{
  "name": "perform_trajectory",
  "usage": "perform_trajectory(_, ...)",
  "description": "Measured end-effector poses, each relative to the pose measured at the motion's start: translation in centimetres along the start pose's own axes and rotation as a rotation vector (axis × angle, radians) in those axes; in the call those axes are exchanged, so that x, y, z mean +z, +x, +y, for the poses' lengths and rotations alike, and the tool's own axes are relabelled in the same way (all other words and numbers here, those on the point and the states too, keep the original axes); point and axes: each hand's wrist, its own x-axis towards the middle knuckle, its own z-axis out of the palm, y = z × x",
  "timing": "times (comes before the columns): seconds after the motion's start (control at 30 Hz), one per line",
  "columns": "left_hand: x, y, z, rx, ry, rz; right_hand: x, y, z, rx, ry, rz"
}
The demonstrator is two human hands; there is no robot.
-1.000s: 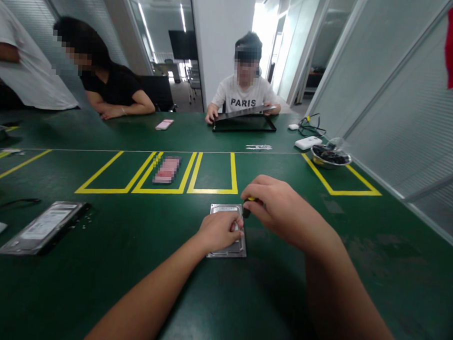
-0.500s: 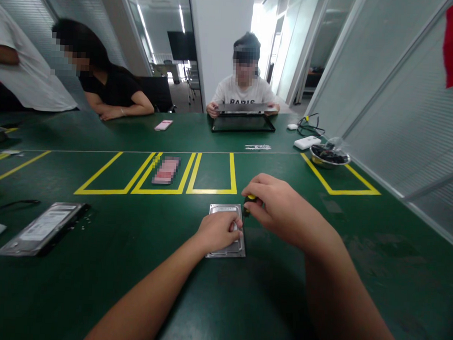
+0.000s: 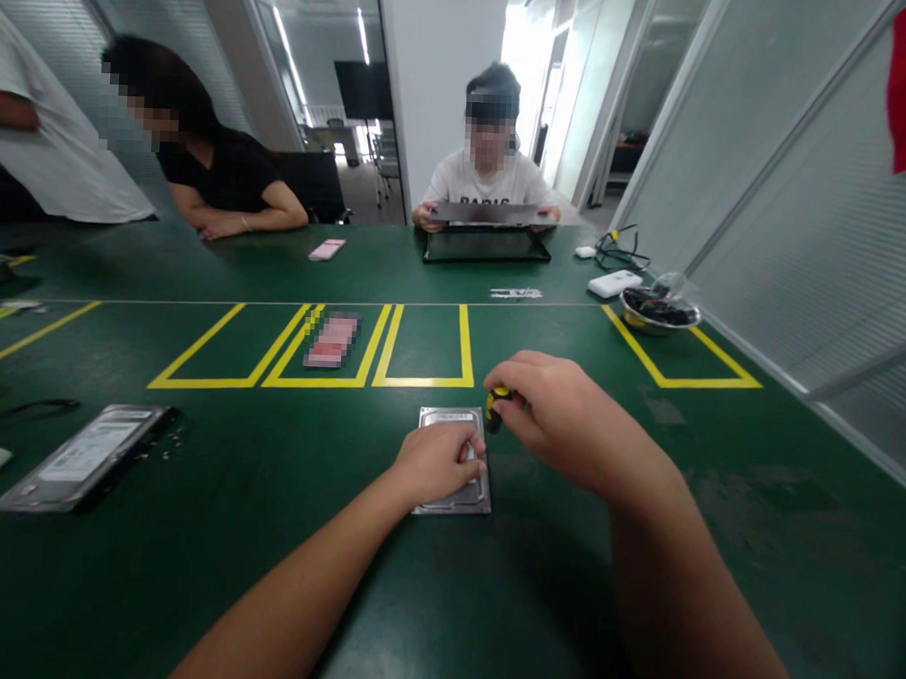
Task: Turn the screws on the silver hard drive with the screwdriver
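Note:
A silver hard drive [image 3: 446,501] lies flat on the green table, its middle covered by my left hand [image 3: 439,461]. The fingers of that hand are curled and press on the drive, holding it near its right edge. In my right hand [image 3: 541,398] is a stubby screwdriver [image 3: 494,409] with a black and yellow handle, gripped between thumb and fingers. It stands roughly upright by the drive's upper right edge. Its tip is too small to make out.
Another hard drive [image 3: 95,456] lies at the left, with small screws [image 3: 169,445] beside it. Yellow tape [image 3: 425,383] marks off table areas; one holds a pink item [image 3: 333,341]. A metal bowl [image 3: 656,323] of dark parts stands back right. Across the table, a person [image 3: 490,186] holds a flat panel.
My right hand has shifted its fingers slightly on the screwdriver, and more of the handle shows. My left hand and the hard drive have stayed put. The person opposite has tilted the panel a little.

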Motion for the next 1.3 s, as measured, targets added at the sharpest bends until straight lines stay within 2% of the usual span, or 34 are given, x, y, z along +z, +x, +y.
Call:
perform_trajectory(0.13, -0.1, 0.0, 0.1, -0.008, 0.005, -0.003, 0.2, 0.1, -0.1, 0.045, -0.041, 0.021)
perform_trajectory(0.53, -0.1, -0.2, 0.0, 0.023, 0.015, 0.018, 0.2, 0.1, -0.2, 0.006, -0.01, -0.009)
perform_trajectory(0.7, -0.1, -0.2, 0.0, 0.036, 0.018, 0.025, -0.5, -0.6, -0.1, -0.012, -0.034, 0.087)
perform_trajectory(0.83, 0.0, -0.2, -0.1, 0.04, 0.015, 0.015, -1.3, -1.3, 0.2, 0.029, -0.066, 0.131)
perform_trajectory(1.3, -0.6, -0.5, 0.8, 0.007, 0.054, -0.006, -1.4, -1.1, 1.0, 0.092, -0.089, 0.157)
